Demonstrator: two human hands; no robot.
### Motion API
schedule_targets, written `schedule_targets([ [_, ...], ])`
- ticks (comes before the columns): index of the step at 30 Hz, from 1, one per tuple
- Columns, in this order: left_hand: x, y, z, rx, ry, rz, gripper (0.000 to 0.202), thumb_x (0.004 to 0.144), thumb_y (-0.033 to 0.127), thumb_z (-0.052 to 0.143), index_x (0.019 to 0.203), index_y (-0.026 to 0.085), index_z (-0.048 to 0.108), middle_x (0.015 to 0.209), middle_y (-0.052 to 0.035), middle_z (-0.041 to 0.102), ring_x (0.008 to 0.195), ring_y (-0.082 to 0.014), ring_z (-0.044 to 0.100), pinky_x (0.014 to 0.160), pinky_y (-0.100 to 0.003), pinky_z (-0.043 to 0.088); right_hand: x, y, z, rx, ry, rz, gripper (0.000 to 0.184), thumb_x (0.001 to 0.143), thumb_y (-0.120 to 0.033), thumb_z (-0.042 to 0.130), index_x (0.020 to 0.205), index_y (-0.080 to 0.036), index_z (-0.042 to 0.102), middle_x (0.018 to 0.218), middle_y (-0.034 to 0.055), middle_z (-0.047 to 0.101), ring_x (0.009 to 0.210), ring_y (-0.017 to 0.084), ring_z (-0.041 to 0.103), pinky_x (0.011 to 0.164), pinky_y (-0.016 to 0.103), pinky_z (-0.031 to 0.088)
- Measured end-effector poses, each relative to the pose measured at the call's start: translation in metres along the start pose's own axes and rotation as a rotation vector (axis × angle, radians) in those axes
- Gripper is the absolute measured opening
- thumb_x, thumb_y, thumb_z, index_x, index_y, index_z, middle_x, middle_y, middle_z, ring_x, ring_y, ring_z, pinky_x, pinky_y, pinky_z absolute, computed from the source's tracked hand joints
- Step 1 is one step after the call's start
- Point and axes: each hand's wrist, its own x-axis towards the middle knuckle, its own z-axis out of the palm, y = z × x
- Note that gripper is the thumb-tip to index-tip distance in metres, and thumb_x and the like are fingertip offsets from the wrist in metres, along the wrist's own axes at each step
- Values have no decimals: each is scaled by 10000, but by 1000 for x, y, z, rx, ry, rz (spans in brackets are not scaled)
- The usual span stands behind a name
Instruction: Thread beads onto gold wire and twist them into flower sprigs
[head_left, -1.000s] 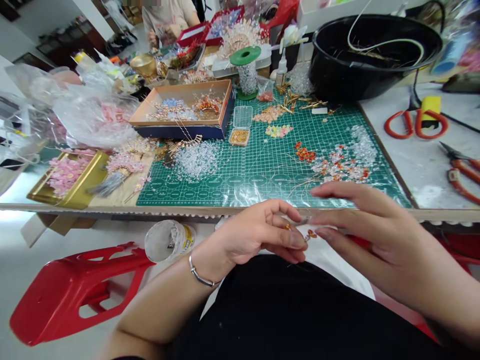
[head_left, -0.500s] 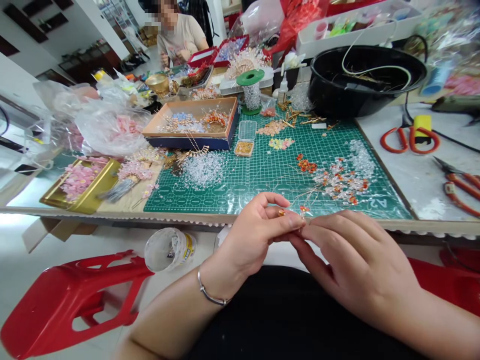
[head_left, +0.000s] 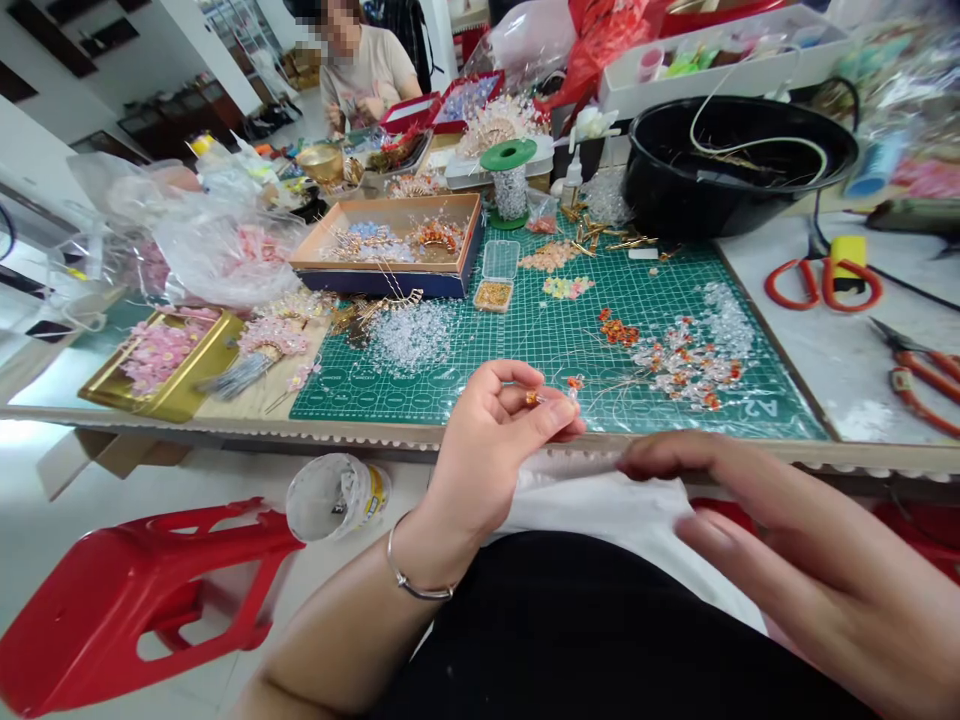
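Fingers (head_left: 553, 418) pinching tiny orange bead (head_left: 533, 398), seemingly

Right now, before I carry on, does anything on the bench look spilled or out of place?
A heap of loose clear beads lies uncontained on the green cutting mat, so it looks spilled, though it may be deliberate.

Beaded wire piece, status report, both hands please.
Left hand pinching small orange beaded wire between thumb and fingers. Right hand off it, loosely open, white cloth beneath. Nothing blocking the piece.
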Motion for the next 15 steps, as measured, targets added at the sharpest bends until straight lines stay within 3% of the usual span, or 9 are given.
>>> schedule_targets([
  [2,-2,-3,2,5,-22,24,269,836,132,783,967,191,556,792,37,719,743,-96,723,774,-243,584,10,-2,11,4,-25,88,252,991,-442,550,1197,-317,621,1131,32,780,982,262,764,771,369,634],
  [4,-4,-5,4,9,-38,45,260,845,137,778,976,196,561,805,42,715,766,-95,723,774,-241,586,21,-6,24,28,-59,76,171,999,-358,535,1103,-270,638,1050,40,797,916,235,774,742,342,627],
  [7,-6,-6,5,2,-38,82,257,847,131,774,974,196,560,822,48,710,779,-89,721,773,-238,589,31,-10,35,-51,26,-64,197,1027,-218,435,1010,-210,631,901,57,792,773,193,764,640,282,591],
  [11,-8,-4,5,-39,-28,87,297,844,123,767,1007,201,532,822,47,706,765,-93,714,780,-253,581,33,-9,35,-341,188,-323,254,994,-133,404,1057,-117,650,851,120,782,691,239,742,577,327,534],
  [15,-9,-3,8,-61,0,16,364,819,131,785,997,214,479,797,53,697,743,-99,703,795,-272,560,34,-10,35,-543,118,-397,227,938,-115,446,892,-143,667,751,101,755,580,253,695,482,336,412],
])
